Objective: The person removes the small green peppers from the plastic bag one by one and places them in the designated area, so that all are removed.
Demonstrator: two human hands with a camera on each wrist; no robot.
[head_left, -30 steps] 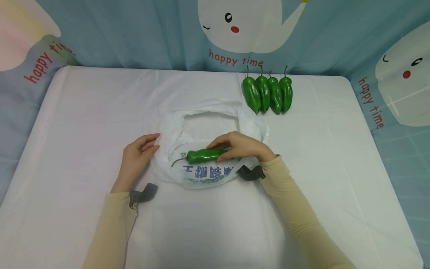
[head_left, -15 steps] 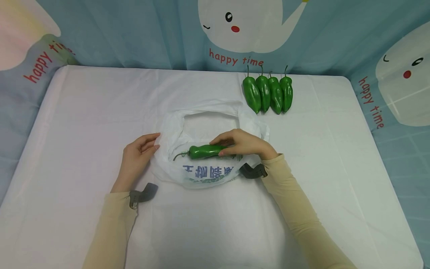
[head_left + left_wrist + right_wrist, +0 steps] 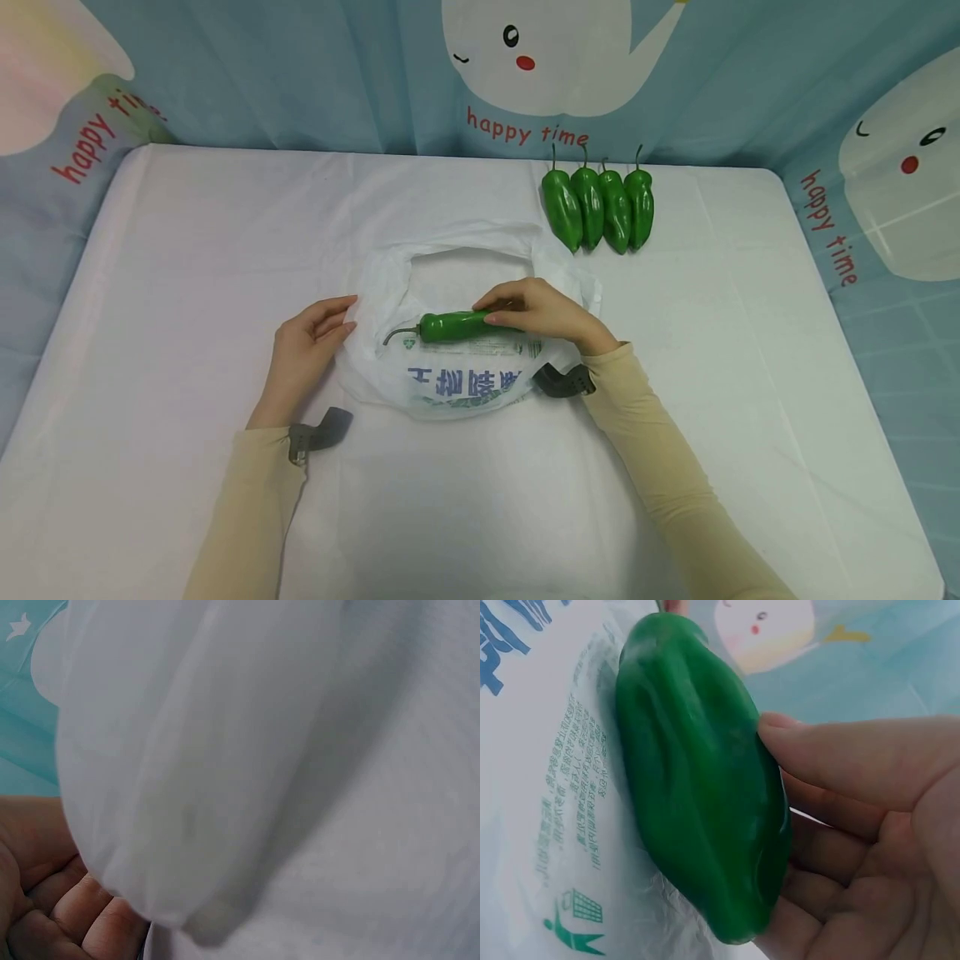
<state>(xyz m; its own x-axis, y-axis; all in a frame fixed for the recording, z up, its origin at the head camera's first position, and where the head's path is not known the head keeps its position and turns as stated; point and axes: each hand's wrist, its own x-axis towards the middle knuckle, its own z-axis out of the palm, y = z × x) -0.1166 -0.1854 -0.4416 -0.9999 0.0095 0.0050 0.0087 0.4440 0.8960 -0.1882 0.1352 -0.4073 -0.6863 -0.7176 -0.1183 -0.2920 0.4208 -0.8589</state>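
A white plastic bag (image 3: 375,275) with blue and green print lies in the middle of the table, its mouth spread wide. My left hand (image 3: 306,346) pinches the bag's left edge between thumb and fingers; in the left wrist view, white plastic hides the fingertips. Within the outline of the bag's mouth, my right hand (image 3: 536,312) holds a long green pepper (image 3: 452,327) sideways by its blunt end, stem pointing left. The right wrist view shows the thumb on one side of the pepper (image 3: 697,780), fingers behind it, and the printed plastic (image 3: 577,795) close beside. How deep the pepper sits is unclear.
Several green peppers (image 3: 592,212) lie side by side at the table's back edge, right of the bag, stems pointing away. A white cloth (image 3: 750,350) covers the table. Blue curtains (image 3: 337,75) with cartoon prints hang behind and at both sides.
My right hand has shifted the green pepper slightly away from me, toward the back of the bag's mouth, uncovering more print below it. My left hand has stayed at the bag's edge.
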